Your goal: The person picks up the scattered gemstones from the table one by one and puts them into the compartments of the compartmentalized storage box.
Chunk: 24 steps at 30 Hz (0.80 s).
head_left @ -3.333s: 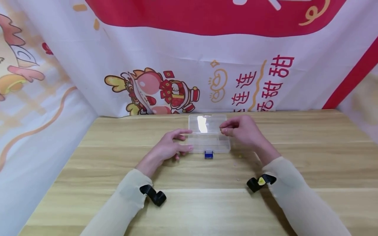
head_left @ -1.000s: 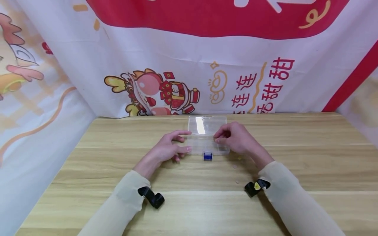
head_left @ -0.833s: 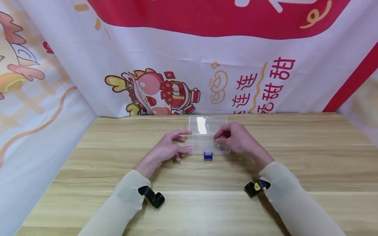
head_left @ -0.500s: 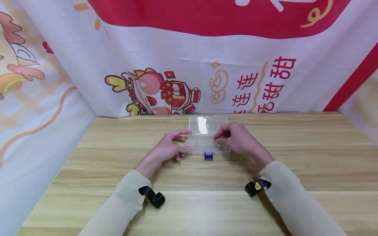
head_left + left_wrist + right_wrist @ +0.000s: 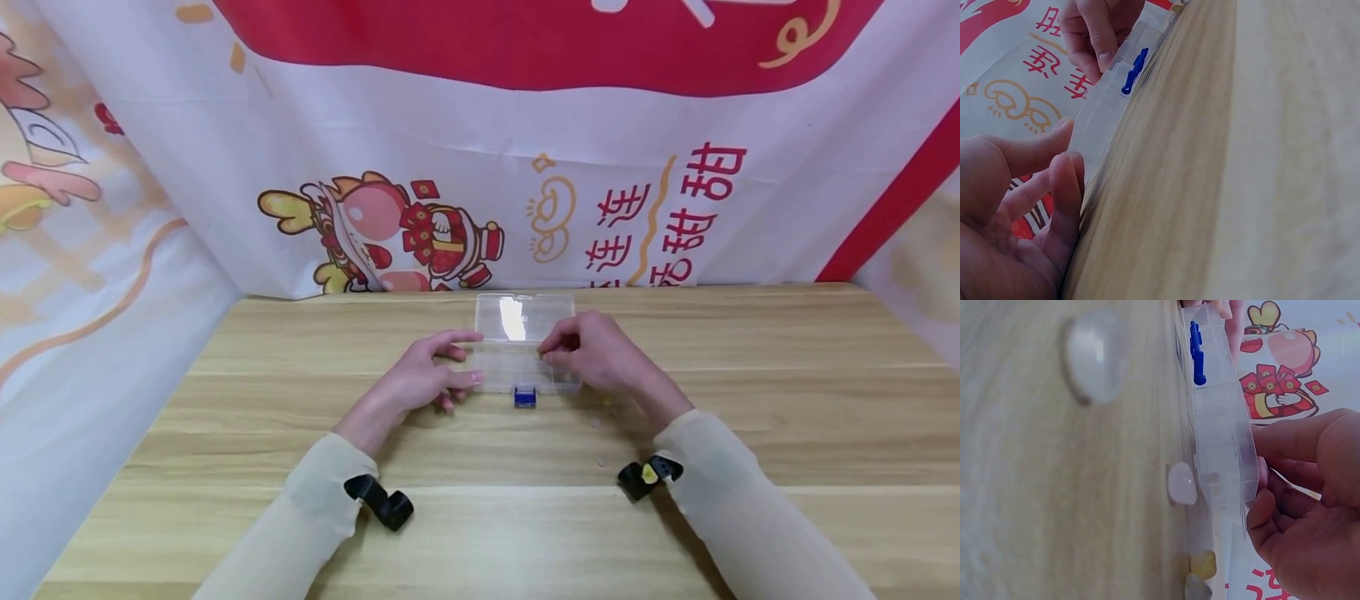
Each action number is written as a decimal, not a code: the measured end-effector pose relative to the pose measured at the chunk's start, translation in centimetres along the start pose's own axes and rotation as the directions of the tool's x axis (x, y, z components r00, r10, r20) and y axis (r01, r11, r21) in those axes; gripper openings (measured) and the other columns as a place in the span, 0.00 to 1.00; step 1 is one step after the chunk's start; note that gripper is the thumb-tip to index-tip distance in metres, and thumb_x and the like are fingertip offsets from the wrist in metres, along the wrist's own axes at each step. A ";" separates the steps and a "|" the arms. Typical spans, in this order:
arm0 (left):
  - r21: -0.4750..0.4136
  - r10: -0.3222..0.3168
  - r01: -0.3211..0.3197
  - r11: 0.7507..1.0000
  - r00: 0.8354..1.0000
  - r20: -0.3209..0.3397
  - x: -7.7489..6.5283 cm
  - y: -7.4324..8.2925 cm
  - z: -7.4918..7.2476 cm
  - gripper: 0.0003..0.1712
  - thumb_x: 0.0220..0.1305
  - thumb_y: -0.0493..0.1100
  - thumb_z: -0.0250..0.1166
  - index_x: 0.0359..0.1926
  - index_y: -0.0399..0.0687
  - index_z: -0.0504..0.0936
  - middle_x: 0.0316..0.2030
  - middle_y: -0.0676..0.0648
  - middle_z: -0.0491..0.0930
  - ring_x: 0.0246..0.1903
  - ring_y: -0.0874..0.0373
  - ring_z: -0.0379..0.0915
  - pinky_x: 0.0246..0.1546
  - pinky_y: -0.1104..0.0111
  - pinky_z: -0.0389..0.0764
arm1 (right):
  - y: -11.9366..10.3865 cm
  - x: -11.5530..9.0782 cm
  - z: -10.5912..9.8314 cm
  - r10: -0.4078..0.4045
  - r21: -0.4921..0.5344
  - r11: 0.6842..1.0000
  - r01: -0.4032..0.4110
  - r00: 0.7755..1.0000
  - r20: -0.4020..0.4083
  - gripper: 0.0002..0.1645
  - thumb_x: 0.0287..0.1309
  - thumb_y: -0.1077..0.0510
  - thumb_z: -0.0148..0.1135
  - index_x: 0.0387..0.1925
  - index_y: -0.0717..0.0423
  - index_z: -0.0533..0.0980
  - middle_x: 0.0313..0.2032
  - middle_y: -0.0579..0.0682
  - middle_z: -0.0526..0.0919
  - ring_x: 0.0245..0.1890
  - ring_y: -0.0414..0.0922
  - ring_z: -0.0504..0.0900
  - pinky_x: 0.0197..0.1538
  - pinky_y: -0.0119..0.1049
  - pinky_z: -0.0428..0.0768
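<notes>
A clear plastic compartment box (image 5: 502,367) lies on the table with its clear lid (image 5: 551,317) tipped back. Its blue latch (image 5: 525,397) juts from the front edge. My left hand (image 5: 420,375) holds the box's left end, thumb near the front and index finger near the hinge. Over the right part of the box, my right hand (image 5: 596,350) pinches a tiny brownish piece, mostly hidden by the fingertips. Through the box wall in the right wrist view, those fingertips are only partly visible.
Loose small stones lie right of the box: a pink one (image 5: 1182,484), a yellow one (image 5: 1203,564), a greyish one (image 5: 1197,589) and a whitish one (image 5: 1096,356). A printed cloth (image 5: 465,125) hangs behind the wooden table (image 5: 487,533).
Since the oldest frame, my right hand has moved left and nearer, from beside the lid to over the compartments. In the last second both hands have stayed nearly still.
</notes>
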<state>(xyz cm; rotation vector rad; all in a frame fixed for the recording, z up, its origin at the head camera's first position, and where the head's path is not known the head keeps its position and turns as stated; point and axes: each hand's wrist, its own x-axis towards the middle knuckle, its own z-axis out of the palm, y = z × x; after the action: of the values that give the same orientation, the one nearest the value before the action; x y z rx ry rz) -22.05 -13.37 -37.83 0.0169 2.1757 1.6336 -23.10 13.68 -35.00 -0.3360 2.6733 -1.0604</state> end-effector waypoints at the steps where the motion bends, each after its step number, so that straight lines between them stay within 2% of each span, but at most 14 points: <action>1: -0.001 0.001 -0.001 1.000 1.000 -0.002 0.0 0.0 0.0 0.36 0.65 0.38 0.75 0.71 0.66 0.77 0.63 0.42 0.70 0.31 0.55 0.79 0.24 0.70 0.83 | 0.0 0.0 0.0 -0.001 0.000 1.000 0.001 1.000 0.003 0.07 0.70 0.61 0.67 0.46 0.50 0.88 0.43 0.50 0.86 0.44 0.48 0.80 0.48 0.38 0.82; 19: -0.008 0.001 -0.001 1.000 1.000 0.005 -0.2 0.0 -0.1 0.36 0.66 0.38 0.75 0.72 0.64 0.76 0.62 0.42 0.70 0.31 0.55 0.79 0.24 0.71 0.83 | -0.2 0.1 0.1 0.050 -0.006 0.999 -0.049 0.999 0.012 0.08 0.71 0.60 0.68 0.47 0.48 0.88 0.45 0.50 0.86 0.45 0.49 0.80 0.48 0.38 0.82; 24: -0.007 0.001 -0.001 1.000 1.000 -0.001 -0.3 0.0 -0.1 0.36 0.66 0.38 0.75 0.72 0.64 0.77 0.62 0.42 0.70 0.30 0.55 0.79 0.24 0.71 0.82 | -0.3 0.1 0.2 0.042 -0.007 0.999 -0.042 0.999 0.017 0.09 0.71 0.60 0.67 0.48 0.48 0.88 0.46 0.50 0.86 0.46 0.49 0.80 0.48 0.38 0.82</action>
<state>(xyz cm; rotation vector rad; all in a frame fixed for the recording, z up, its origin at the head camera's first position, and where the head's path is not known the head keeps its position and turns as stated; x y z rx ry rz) -21.87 -13.55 -37.72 0.0148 2.1710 1.6423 -23.08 13.30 -34.89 -0.2870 2.6575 -1.0320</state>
